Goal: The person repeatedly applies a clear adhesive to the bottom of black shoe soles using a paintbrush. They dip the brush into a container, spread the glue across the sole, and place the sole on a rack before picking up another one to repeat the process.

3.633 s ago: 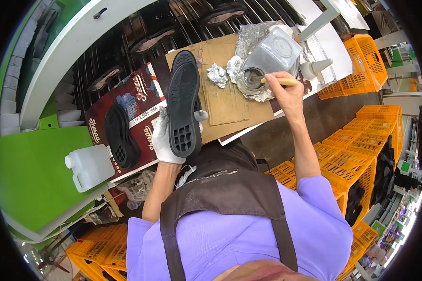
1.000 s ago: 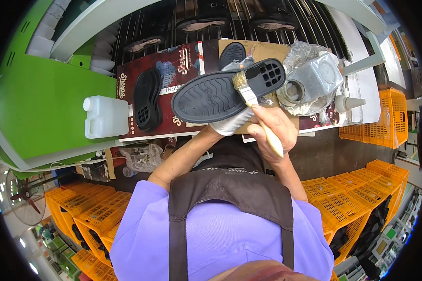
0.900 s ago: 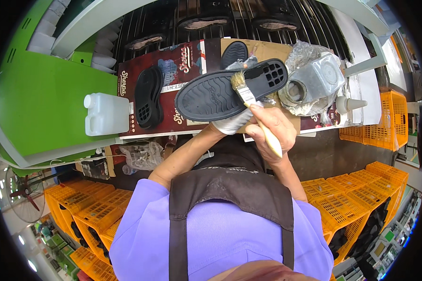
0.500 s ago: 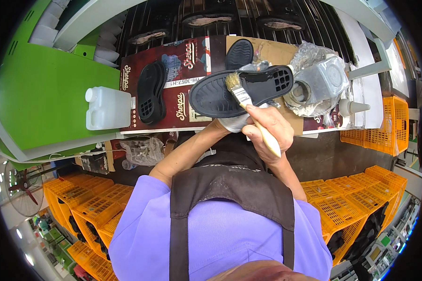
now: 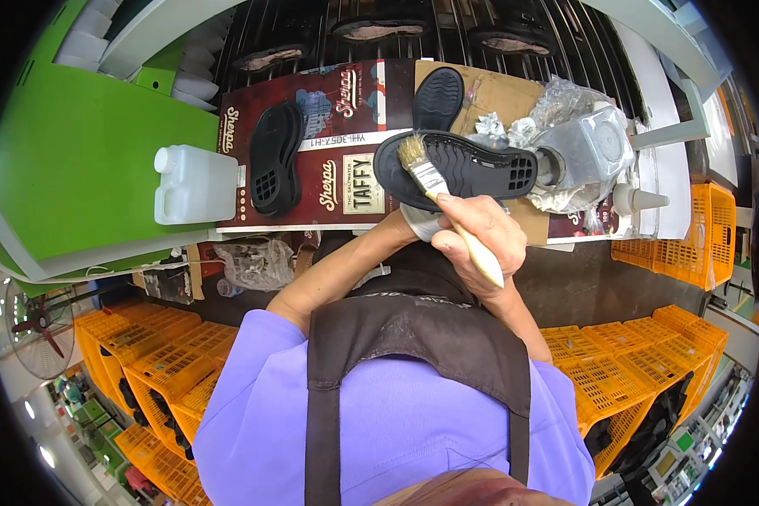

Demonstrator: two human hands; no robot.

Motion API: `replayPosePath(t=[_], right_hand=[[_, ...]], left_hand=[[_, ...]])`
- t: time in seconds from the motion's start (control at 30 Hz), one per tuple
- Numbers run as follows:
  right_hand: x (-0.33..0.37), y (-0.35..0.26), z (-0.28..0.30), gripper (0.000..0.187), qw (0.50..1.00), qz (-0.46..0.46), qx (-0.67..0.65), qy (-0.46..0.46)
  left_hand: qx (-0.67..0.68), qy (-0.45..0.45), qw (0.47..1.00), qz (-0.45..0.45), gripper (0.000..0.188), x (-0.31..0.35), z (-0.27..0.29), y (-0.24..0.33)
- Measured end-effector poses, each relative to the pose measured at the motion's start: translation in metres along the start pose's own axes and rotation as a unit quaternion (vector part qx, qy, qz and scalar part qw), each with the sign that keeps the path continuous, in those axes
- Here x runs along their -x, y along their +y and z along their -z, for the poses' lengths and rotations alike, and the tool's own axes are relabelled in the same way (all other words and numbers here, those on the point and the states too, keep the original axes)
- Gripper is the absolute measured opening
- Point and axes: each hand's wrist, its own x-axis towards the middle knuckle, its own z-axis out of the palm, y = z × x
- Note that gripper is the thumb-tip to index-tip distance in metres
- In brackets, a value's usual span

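The sole (image 5: pixel 468 173) lies across the front of the bench, patterned face up, its rounded end to the left and its grid end to the right by the jar (image 5: pixel 549 167). The right hand (image 5: pixel 487 236), bare, is closed around the handle of the brush (image 5: pixel 428 179), whose bristles touch the sole near its rounded end. The left hand (image 5: pixel 423 222), gloved, is under the sole's near edge; its fingers are hidden, so how far they close cannot be told. The sole is thus just beyond both hands, above the left one. Compared with half a second ago, the sole has shifted rightward toward the jar, and the bristles have moved closer to the rounded end; in the earliest view the brush was in the jar. A second sole (image 5: pixel 438 97) lies just beyond, on cardboard (image 5: pixel 502 93); a third (image 5: pixel 276 160) lies to the left, near a white jug (image 5: pixel 196 187).
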Motion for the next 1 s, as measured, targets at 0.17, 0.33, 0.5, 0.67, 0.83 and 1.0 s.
replayPosePath(t=[0.17, 0.33, 0.5, 0.67, 0.83, 1.0], right_hand=[[-0.001, -0.001, 0.000, 0.039, 1.000, 0.002, -0.010, -0.007], [-0.003, 0.001, 0.003, 0.038, 1.000, 0.002, -0.021, -0.017], [-0.008, 0.003, 0.010, 0.037, 0.999, -0.007, -0.016, -0.042], [-0.013, 0.003, 0.018, 0.033, 0.997, -0.010, -0.009, -0.074], [-0.017, 0.006, 0.022, 0.033, 0.996, -0.020, -0.003, -0.087], [-0.019, 0.018, 0.029, 0.029, 0.996, -0.028, 0.003, -0.082]], left_hand=[[-0.017, -0.044, 0.998, 0.031, 0.020, 0.005, 0.003, -0.001], [-0.055, -0.081, 0.995, 0.008, 0.015, 0.010, 0.006, 0.016], [-0.147, -0.129, 0.972, -0.131, 0.015, 0.007, 0.009, 0.039], [-0.204, -0.181, 0.956, -0.110, 0.017, 0.007, 0.012, 0.048], [-0.142, -0.212, 0.960, -0.113, 0.016, 0.007, 0.016, 0.049], [-0.181, -0.310, 0.931, -0.059, 0.031, 0.017, 0.035, 0.024]])
